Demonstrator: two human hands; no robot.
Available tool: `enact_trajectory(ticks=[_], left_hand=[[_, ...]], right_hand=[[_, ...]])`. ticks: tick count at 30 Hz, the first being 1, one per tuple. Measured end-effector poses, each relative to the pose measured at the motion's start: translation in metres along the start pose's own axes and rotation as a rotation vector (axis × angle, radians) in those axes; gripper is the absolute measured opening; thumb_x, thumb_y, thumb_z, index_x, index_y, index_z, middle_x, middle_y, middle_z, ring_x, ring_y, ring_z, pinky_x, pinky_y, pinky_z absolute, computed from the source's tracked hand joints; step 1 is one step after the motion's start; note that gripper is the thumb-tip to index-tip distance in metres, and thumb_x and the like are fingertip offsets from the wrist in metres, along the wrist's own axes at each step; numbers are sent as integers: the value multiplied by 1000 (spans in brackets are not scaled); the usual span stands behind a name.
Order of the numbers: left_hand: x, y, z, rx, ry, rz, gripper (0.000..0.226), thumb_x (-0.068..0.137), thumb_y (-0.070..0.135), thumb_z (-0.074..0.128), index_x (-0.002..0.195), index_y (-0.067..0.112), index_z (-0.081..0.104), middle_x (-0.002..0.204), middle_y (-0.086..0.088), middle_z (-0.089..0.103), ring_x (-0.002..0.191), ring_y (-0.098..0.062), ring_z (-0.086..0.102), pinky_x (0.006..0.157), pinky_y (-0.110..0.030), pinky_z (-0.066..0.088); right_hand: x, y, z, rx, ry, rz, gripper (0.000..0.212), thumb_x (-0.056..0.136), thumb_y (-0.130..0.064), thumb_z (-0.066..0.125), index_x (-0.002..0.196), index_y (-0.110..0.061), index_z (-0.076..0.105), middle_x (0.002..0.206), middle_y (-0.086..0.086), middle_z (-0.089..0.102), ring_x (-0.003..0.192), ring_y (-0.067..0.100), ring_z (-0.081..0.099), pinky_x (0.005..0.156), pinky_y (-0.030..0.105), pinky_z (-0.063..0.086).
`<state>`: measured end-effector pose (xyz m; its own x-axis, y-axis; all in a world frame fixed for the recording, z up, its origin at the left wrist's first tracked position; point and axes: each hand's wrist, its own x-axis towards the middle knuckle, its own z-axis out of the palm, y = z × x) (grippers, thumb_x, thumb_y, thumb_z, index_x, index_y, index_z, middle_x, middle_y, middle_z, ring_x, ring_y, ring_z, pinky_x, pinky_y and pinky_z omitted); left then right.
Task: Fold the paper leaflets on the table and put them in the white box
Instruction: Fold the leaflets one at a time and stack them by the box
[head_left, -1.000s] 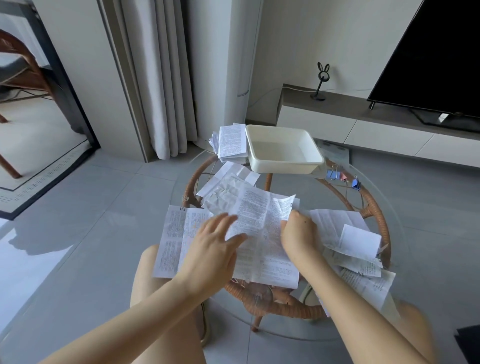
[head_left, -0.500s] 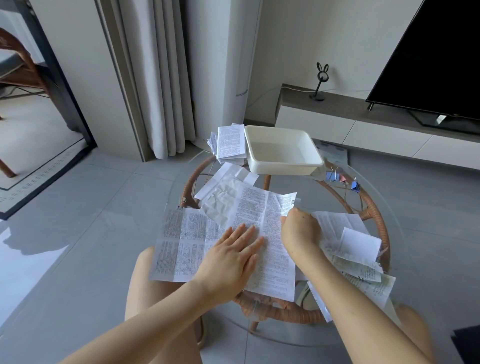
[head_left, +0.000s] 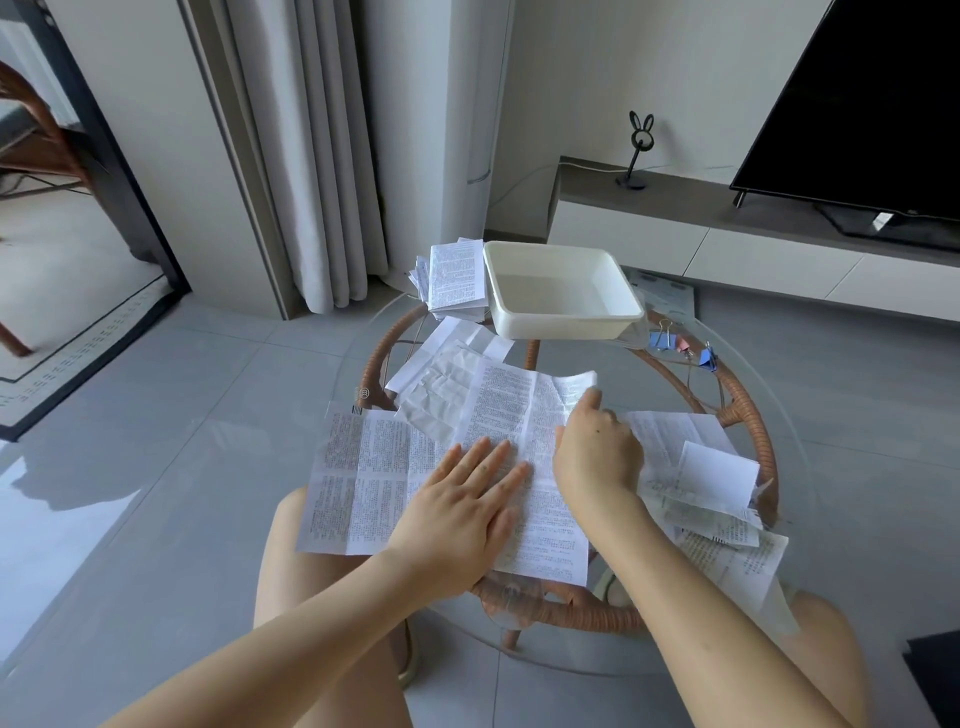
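Open leaflet (head_left: 524, 457) lies flat from centre to 6 o'clock of the glass table (head_left: 639, 374). Left hand (head_left: 462, 519) presses it, fingers straight and close together. Right hand (head_left: 597, 457) is curled at its right edge; can't tell if it pinches. White box (head_left: 563, 291) at 12, folded stack (head_left: 454, 280) at 11, binder clips (head_left: 675, 345) at 1, loose leaflets (head_left: 717, 483) at 3–4.
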<state>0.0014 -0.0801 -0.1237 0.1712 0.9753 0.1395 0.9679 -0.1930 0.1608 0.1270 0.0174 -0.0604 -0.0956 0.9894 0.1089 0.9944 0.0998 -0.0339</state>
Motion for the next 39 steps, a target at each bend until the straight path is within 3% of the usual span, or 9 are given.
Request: enact_trajectory(ticks=[4,7,14,18,20,22,28,34,39], left_hand=[[1,1,0,12,-6,0,55,101,43,9,142,20,38,145,-6,44,136,-26,37,110,-40,17],[1,0,0,23,-23,10,59,100,47,10,142,20,41,146,-6,43,137,-26,36,110,-39,16],[0,2,-7,28,-59,-1,65,85,58,-9,144,32,-9,154,7,-10,143,-12,-17,114,-29,-18],[2,0,-4,32,-88,-1,65,82,58,-13,143,34,-13,154,8,-15,142,-11,-20,115,-30,-18],[4,0,-6,22,-141,-3,69,78,60,-15,142,35,-14,152,10,-18,141,-9,-22,115,-29,-19],[7,-2,-10,-47,-189,-2,75,76,62,-14,146,35,-8,153,13,-15,142,-7,-18,114,-26,-17],[10,-10,-33,-542,-142,-148,42,104,33,29,142,21,42,154,9,26,141,2,13,107,-8,-2],[19,-15,-34,-518,-163,-119,40,104,30,30,139,21,46,152,10,30,138,4,15,106,-7,-1],[31,-19,-32,-509,-186,-119,39,104,31,30,137,24,48,151,12,32,142,-2,17,110,-13,3]], right_hand=[[-67,2,-9,59,324,-219,46,69,-24,80,109,-7,64,84,9,65,70,28,65,49,28,45],[-109,10,18,112,256,-301,36,61,-25,85,91,-11,69,92,9,67,86,30,66,74,39,54],[-130,35,42,146,223,-296,50,61,-7,83,108,-20,70,116,15,64,108,31,62,104,48,26],[-129,47,40,75,296,-475,29,69,-1,76,98,-8,72,106,19,68,102,32,66,102,48,43],[-128,46,35,-37,296,-556,26,76,2,50,90,-2,72,93,19,70,88,31,69,94,46,50],[-124,42,28,-192,226,-611,35,74,2,37,83,1,72,78,19,69,75,30,67,89,44,53],[-115,41,12,-495,69,-771,16,53,-5,66,69,-4,68,55,14,60,52,27,60,80,41,56],[-115,35,-3,-393,41,-797,19,47,6,46,56,1,62,42,13,50,37,24,49,70,46,58],[-103,31,-5,-192,-93,-698,29,35,-15,80,55,-8,60,43,6,51,35,19,49,65,43,58]])
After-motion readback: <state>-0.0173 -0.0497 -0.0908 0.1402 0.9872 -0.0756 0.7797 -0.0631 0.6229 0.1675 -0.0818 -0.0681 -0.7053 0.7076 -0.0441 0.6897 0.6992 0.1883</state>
